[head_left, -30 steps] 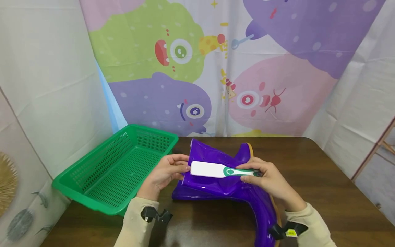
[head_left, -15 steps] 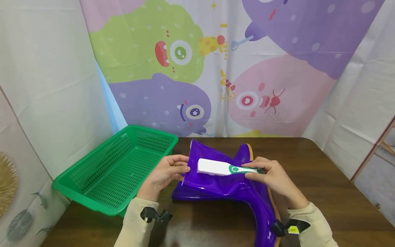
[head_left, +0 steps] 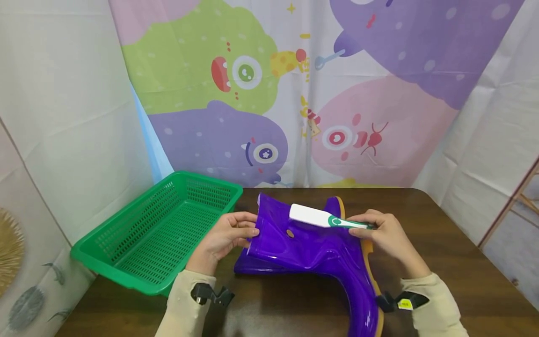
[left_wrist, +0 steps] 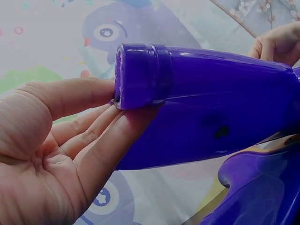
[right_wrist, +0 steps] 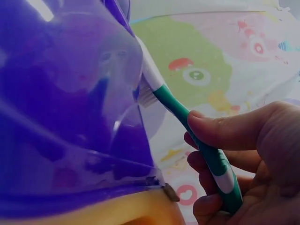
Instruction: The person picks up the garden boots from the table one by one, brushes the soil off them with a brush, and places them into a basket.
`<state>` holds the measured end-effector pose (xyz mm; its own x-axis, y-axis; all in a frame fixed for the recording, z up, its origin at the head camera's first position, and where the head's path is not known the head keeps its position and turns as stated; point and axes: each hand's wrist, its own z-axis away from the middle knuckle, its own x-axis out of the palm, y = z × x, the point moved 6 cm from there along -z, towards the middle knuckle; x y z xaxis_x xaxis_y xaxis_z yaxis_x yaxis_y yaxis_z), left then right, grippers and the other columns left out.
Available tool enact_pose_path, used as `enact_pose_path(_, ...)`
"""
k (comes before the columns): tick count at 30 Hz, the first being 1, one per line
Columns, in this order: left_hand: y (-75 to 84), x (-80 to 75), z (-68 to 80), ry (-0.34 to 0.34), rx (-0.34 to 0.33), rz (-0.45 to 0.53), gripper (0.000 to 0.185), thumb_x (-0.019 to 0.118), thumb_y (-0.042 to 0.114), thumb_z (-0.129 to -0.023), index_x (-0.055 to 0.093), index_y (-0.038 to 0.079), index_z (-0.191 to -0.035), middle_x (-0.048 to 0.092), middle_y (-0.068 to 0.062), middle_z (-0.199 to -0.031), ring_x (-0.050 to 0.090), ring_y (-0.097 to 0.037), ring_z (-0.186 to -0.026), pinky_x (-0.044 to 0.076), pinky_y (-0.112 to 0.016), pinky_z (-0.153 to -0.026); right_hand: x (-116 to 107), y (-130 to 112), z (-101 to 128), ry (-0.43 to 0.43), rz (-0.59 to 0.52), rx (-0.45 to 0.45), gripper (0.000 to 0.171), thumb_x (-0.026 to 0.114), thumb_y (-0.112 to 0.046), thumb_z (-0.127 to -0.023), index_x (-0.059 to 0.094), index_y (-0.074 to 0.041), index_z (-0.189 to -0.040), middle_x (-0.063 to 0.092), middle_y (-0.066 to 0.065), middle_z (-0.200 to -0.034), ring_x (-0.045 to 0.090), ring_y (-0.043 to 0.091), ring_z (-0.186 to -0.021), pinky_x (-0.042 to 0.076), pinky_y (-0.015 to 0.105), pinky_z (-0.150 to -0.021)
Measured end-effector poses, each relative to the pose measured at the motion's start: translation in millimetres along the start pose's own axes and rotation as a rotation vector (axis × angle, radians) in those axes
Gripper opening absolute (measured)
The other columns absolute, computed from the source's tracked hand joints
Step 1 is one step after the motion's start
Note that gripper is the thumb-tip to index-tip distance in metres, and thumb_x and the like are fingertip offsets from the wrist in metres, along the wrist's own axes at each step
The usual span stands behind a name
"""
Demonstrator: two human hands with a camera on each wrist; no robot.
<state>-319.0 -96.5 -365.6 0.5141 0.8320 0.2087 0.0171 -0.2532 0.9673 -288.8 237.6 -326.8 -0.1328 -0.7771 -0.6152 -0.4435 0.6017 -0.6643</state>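
— What is in each hand?

— The right hand [head_left: 389, 236] pinches the green handle of a white brush [head_left: 326, 218] between thumb and curled fingers [right_wrist: 220, 129], its head against a purple rain boot [head_left: 311, 248]. The left hand [head_left: 225, 236] holds the boot's open top, thumb above and straight fingers [left_wrist: 108, 140] below.

— Where is the boot?

— It lies on its side on the dark tabletop [head_left: 442, 262], just right of a green basket [head_left: 156, 234]; a second purple boot [left_wrist: 262, 192] lies under it.
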Motion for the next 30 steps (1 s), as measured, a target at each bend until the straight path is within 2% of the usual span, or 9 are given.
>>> enact_pose_path(3,0.8,0.7,0.4,-0.009,0.006,-0.006,0.036,0.057,-0.014,-0.086,0.072,0.017,-0.095,0.072,0.001,-0.082,0.068,-0.01,-0.069,0.056,-0.024,-0.057,-2.4,-1.1,0.7,-0.003,-0.043,-0.01,0.023,0.081,-0.008,-0.081,0.078,-0.003,-0.103,0.067,-0.001,-0.082,0.055,0.008,-0.075,0.045,0.025,-0.063)
enact_pose_path(6,1.9,1.7,0.7,-0.019,0.013,-0.017,0.035,0.057,-0.013,-0.087,0.072,0.017,-0.096,0.072,0.001,-0.082,0.068,-0.009,-0.068,0.056,-0.024,-0.057,-3.3,-5.6,2.0,-0.023,-0.134,-0.045,0.022,0.079,-0.003,-0.081,0.077,0.0,-0.103,0.067,0.0,-0.082,0.056,0.01,-0.075,0.045,0.025,-0.063)
enact_pose_path(9,2.7,2.9,0.8,-0.028,0.018,-0.029,0.032,0.059,-0.011,-0.087,0.071,0.017,-0.097,0.071,0.001,-0.082,0.066,-0.009,-0.067,0.055,-0.024,-0.056,-1.9,-11.4,3.6,-0.074,-0.23,-0.083,0.021,0.076,0.002,-0.082,0.076,0.003,-0.103,0.067,0.002,-0.083,0.056,0.012,-0.076,0.046,0.026,-0.063)
enact_pose_path(12,3.1,4.6,0.8,-0.041,0.027,-0.036,0.029,0.059,-0.01,-0.087,0.07,0.015,-0.097,0.069,0.001,-0.082,0.064,-0.009,-0.066,0.055,-0.024,-0.056,0.6,-14.7,4.8,-0.123,-0.274,-0.096,0.02,0.075,0.002,-0.082,0.076,0.002,-0.103,0.066,0.003,-0.085,0.056,0.014,-0.076,0.046,0.027,-0.062)
enact_pose_path(19,3.9,9.1,1.4,-0.058,0.038,-0.001,0.027,0.058,-0.009,-0.088,0.067,0.014,-0.098,0.066,0.001,-0.083,0.063,-0.008,-0.067,0.054,-0.022,-0.057,-0.5,-10.9,4.6,-0.143,-0.277,-0.062,0.021,0.075,0.002,-0.082,0.076,0.002,-0.103,0.066,0.004,-0.085,0.058,0.014,-0.077,0.048,0.027,-0.063)
enact_pose_path(24,-0.7,14.2,0.1,-0.092,-0.001,0.08,0.021,0.052,-0.006,-0.093,0.062,0.013,-0.096,0.063,-0.001,-0.085,0.066,-0.011,-0.07,0.056,-0.025,-0.06,-3.3,-9.1,4.3,-0.14,-0.289,-0.061,0.021,0.076,0.003,-0.081,0.076,0.002,-0.102,0.066,0.005,-0.083,0.059,0.014,-0.077,0.048,0.027,-0.065)
enact_pose_path(27,-4.3,15.6,-0.9,-0.108,-0.032,0.12,0.016,0.049,-0.004,-0.095,0.056,0.011,-0.095,0.062,0.0,-0.082,0.065,-0.01,-0.067,0.055,-0.025,-0.058,-2.8,-9.4,4.2,-0.14,-0.276,-0.08,0.021,0.077,0.003,-0.081,0.076,0.003,-0.101,0.066,0.005,-0.082,0.058,0.014,-0.075,0.046,0.027,-0.063)
enact_pose_path(30,-6.4,16.0,-1.4,-0.116,-0.034,0.129,0.017,0.048,-0.004,-0.094,0.054,0.012,-0.093,0.06,0.002,-0.078,0.061,-0.007,-0.064,0.053,-0.023,-0.055,-1.9,-7.4,4.9,-0.139,-0.254,-0.075,0.02,0.077,0.002,-0.081,0.076,0.003,-0.102,0.066,0.005,-0.083,0.057,0.013,-0.075,0.046,0.027,-0.062)
